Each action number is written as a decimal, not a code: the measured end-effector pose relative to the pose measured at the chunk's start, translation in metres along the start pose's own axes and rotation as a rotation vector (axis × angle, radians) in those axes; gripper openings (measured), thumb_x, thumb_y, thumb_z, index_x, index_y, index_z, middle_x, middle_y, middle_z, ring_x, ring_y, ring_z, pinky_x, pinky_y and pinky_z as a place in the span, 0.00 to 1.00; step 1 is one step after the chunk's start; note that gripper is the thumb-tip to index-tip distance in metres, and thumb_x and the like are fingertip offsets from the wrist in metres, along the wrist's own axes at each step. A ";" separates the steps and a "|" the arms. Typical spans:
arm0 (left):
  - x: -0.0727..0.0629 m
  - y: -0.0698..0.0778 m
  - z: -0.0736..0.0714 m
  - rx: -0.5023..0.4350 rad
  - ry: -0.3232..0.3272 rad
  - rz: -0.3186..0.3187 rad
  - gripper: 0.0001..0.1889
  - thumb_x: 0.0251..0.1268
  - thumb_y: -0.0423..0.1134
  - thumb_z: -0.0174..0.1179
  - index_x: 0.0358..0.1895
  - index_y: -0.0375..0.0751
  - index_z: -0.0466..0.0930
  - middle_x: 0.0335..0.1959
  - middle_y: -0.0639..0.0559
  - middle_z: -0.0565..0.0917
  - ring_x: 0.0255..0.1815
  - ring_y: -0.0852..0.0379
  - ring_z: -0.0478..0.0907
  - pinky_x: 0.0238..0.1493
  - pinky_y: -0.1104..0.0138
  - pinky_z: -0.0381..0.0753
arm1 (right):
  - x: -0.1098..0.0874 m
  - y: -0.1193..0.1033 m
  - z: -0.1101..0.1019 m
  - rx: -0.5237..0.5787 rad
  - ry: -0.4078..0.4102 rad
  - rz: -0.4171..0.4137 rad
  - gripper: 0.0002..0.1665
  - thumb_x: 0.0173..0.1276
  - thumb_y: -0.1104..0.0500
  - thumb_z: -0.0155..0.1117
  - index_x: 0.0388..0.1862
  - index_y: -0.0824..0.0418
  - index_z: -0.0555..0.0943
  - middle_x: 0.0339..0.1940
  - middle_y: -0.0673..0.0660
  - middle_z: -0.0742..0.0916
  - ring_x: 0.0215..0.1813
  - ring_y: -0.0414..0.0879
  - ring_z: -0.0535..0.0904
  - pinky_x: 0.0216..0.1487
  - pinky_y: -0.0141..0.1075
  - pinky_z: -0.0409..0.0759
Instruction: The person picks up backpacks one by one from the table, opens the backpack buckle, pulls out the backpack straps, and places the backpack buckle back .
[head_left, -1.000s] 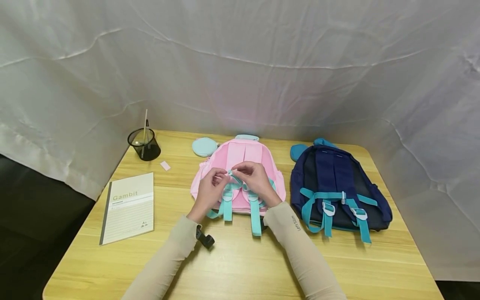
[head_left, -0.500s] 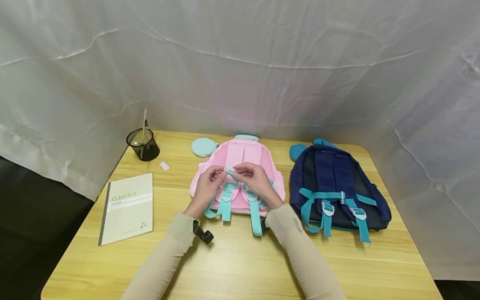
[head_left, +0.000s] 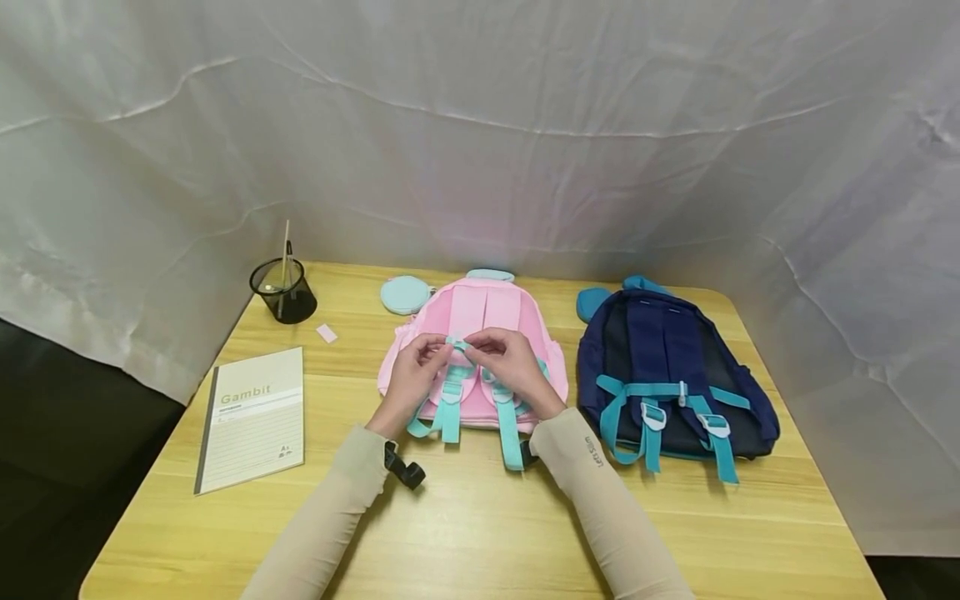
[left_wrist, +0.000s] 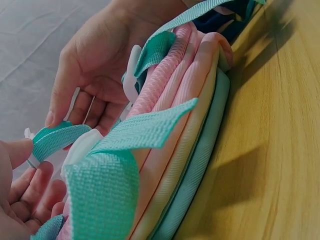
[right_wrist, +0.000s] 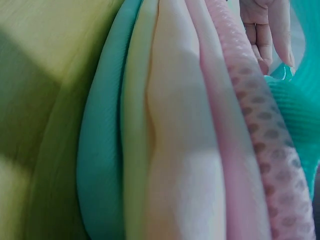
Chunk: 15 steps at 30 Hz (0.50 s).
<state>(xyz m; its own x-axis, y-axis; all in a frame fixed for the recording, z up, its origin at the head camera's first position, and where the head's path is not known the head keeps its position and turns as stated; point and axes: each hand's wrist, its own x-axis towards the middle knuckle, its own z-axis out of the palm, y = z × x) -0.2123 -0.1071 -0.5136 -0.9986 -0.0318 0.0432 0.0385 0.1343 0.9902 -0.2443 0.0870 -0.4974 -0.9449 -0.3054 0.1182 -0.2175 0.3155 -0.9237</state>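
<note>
A pink backpack (head_left: 480,298) lies with its shoulder-strap side up in the middle of the table. Over it, my left hand (head_left: 411,379) pinches a small white clip (left_wrist: 34,161) at the end of a narrow teal strap (left_wrist: 65,137). My right hand (head_left: 514,363) pinches the same strap close by, its thumb (left_wrist: 61,102) on the webbing. Fingertips of both hands nearly meet. Two wider teal strap ends (head_left: 509,433) hang over the bag's near edge. In the right wrist view, the bag's layered side (right_wrist: 180,130) fills most of the picture.
To the right lies a navy backpack (head_left: 667,350) with its teal chest strap across it. A notebook (head_left: 255,421), a small pink-white piece (head_left: 327,333) and a black mesh pen cup (head_left: 288,298) are on the left. A round light-blue pouch (head_left: 405,295) sits behind the pink bag.
My left hand has shifted slightly left and turned a little, still pinching the strap's end. The right hand stays almost in place. Both bags lie as before.
</note>
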 end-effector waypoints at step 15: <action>0.000 -0.003 0.000 -0.043 -0.010 -0.007 0.15 0.74 0.44 0.65 0.54 0.38 0.83 0.36 0.49 0.83 0.38 0.55 0.80 0.37 0.71 0.80 | 0.004 -0.004 0.002 0.004 0.003 -0.009 0.10 0.70 0.56 0.74 0.48 0.56 0.90 0.46 0.53 0.92 0.49 0.46 0.87 0.54 0.39 0.85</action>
<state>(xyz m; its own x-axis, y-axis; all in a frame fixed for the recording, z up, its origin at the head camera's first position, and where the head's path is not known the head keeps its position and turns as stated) -0.2119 -0.1079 -0.5162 -0.9991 -0.0226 0.0356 0.0334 0.0911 0.9953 -0.2465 0.0828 -0.4937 -0.9436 -0.3055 0.1279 -0.2253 0.3091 -0.9240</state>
